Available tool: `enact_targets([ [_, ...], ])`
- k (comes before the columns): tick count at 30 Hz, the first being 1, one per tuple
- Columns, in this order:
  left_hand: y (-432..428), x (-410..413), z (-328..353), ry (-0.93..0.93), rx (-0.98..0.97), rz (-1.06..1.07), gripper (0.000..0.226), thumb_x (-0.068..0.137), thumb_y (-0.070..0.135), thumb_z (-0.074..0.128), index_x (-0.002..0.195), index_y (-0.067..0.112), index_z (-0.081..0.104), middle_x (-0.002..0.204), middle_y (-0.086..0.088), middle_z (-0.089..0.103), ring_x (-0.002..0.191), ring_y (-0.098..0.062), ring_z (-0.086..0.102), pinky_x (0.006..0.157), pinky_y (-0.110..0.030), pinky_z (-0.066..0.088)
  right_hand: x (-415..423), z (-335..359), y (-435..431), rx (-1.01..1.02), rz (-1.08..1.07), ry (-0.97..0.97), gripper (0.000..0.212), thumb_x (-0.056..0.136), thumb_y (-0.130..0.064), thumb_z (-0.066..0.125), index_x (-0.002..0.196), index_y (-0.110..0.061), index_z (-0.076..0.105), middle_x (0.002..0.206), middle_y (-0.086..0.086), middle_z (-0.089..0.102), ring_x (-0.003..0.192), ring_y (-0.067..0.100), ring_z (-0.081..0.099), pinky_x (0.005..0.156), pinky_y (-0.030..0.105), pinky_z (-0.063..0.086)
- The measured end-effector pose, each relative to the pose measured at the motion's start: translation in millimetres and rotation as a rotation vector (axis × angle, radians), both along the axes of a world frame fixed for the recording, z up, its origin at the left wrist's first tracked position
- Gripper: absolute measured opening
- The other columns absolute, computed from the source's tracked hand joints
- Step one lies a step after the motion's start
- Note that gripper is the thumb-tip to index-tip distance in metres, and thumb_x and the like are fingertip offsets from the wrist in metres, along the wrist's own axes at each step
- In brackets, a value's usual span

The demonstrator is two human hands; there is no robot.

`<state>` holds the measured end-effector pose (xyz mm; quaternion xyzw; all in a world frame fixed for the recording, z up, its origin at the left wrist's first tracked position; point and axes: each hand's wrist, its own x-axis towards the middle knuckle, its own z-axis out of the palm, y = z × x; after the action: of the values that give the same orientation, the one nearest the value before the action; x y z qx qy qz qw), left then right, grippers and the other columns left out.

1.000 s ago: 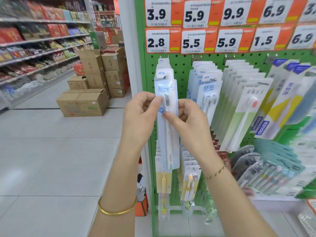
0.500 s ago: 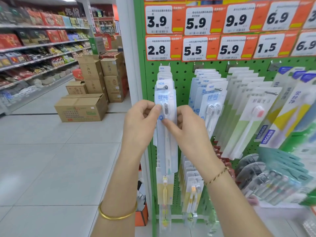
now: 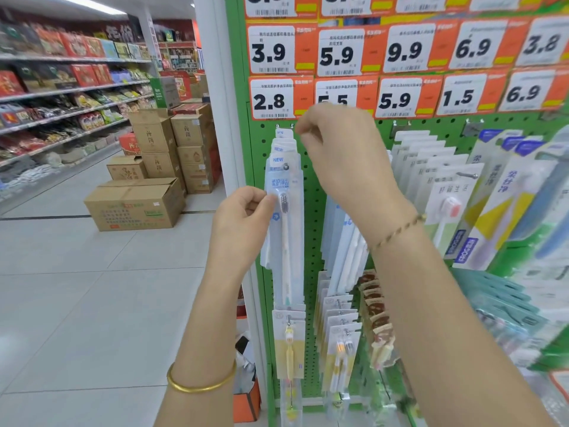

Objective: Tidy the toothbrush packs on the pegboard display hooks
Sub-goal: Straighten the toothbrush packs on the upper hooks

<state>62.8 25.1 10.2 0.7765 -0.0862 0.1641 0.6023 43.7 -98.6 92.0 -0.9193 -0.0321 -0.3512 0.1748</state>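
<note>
Two hands raised: left hand (image 3: 243,217) pinches front clear-blue plastic toothbrush pack (image 3: 284,229), hanging vertical; right hand (image 3: 338,149) above, beside rear packs (image 3: 281,141), curled, grip unclear.

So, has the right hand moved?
Yes. The right hand went up from beside the left hand on the toothbrush pack to the 5.5 price tag.

Motion blurs the right hand (image 3: 335,155); its curled fingers may hold nothing. It covers half a price tag (image 3: 337,89) and the tops of the next packs (image 3: 340,238). The left hand (image 3: 240,223) hides an edge of the front pack (image 3: 288,229).
</note>
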Motion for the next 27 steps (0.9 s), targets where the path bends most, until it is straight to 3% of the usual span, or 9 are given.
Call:
enact_targets([
  [4, 3.0, -1.7, 1.8, 0.003, 0.001, 0.011, 0.016, 0.092, 0.018, 0.056, 0.077, 0.020, 0.061, 0.074, 0.010, 0.060, 0.070, -0.003, 0.055, 0.076, -0.033, 0.052, 37.3, 26.4, -3.7, -0.083, -0.070, 0.088, 0.031, 0.088, 0.004, 0.047, 0.105, -0.011, 0.067, 0.107, 0.007, 0.066, 0.093, 0.028, 0.061, 0.072, 0.033, 0.050],
  [8, 4.0, -2.7, 3.0, 0.009, 0.016, 0.013, 0.014, 0.092, 0.018, 0.056, 0.078, 0.019, 0.062, 0.074, 0.009, 0.060, 0.068, -0.001, 0.055, 0.075, -0.030, 0.052, 78.3, 38.5, -3.1, -0.075, -0.035, 0.267, 0.021, 0.090, -0.001, 0.049, 0.096, -0.009, 0.067, 0.096, 0.005, 0.066, 0.085, 0.025, 0.061, 0.071, 0.033, 0.051],
  [10, 3.3, -3.2, 3.4, 0.013, 0.018, 0.012, 0.013, 0.091, 0.018, 0.057, 0.079, 0.019, 0.062, 0.075, 0.008, 0.060, 0.070, -0.002, 0.056, 0.074, -0.029, 0.051, 90.6, 41.2, -3.4, -0.068, -0.055, 0.297, 0.022, 0.091, -0.001, 0.047, 0.071, -0.009, 0.055, 0.074, 0.003, 0.055, 0.068, 0.021, 0.054, 0.060, 0.030, 0.044],
  [12, 2.9, -4.0, 3.2, 0.018, 0.019, 0.014, 0.012, 0.091, 0.019, 0.057, 0.080, 0.021, 0.062, 0.076, 0.008, 0.061, 0.072, -0.004, 0.056, 0.074, -0.028, 0.050, 100.2, 39.2, -5.1, -0.051, -0.088, 0.310, 0.032, 0.092, -0.004, 0.049, 0.062, -0.012, 0.038, 0.065, 0.001, 0.042, 0.057, 0.016, 0.042, 0.058, 0.029, 0.038],
  [15, 3.8, -4.7, 3.9, 0.015, 0.033, 0.023, 0.012, 0.091, 0.018, 0.056, 0.082, 0.024, 0.060, 0.079, 0.009, 0.061, 0.075, -0.004, 0.057, 0.075, -0.028, 0.051, 111.0, 31.2, -7.3, -0.005, -0.121, 0.332, 0.034, 0.092, -0.010, 0.053, 0.063, -0.013, 0.036, 0.065, 0.001, 0.041, 0.067, 0.022, 0.048, 0.068, 0.030, 0.040],
  [21, 4.7, -7.6, 6.9, -0.036, 0.019, 0.070, 0.007, 0.090, 0.017, 0.057, 0.093, 0.023, 0.058, 0.089, 0.010, 0.058, 0.078, 0.000, 0.054, 0.077, -0.028, 0.051, 113.2, 24.3, -3.5, 0.005, -0.120, 0.340, 0.030, 0.091, -0.010, 0.055, 0.064, -0.012, 0.043, 0.068, 0.002, 0.048, 0.077, 0.025, 0.052, 0.071, 0.032, 0.045],
  [25, 2.6, -10.0, 7.7, -0.099, -0.014, 0.102, 0.012, 0.090, 0.014, 0.057, 0.096, 0.024, 0.055, 0.096, 0.003, 0.057, 0.074, -0.001, 0.051, 0.068, -0.011, 0.044, 105.3, 29.2, -2.3, -0.026, -0.144, 0.329, 0.021, 0.087, -0.011, 0.057, 0.069, -0.011, 0.046, 0.085, 0.007, 0.053, 0.086, 0.027, 0.050, 0.077, 0.035, 0.047],
  [27, 2.4, -11.4, 7.2, -0.141, -0.021, 0.129, 0.015, 0.089, 0.013, 0.057, 0.098, 0.024, 0.055, 0.097, 0.001, 0.056, 0.072, 0.001, 0.050, 0.065, -0.005, 0.040, 99.0, 32.0, -4.3, -0.043, -0.172, 0.314, 0.027, 0.088, -0.011, 0.055, 0.065, -0.012, 0.039, 0.079, 0.006, 0.047, 0.087, 0.027, 0.043, 0.082, 0.038, 0.046],
])
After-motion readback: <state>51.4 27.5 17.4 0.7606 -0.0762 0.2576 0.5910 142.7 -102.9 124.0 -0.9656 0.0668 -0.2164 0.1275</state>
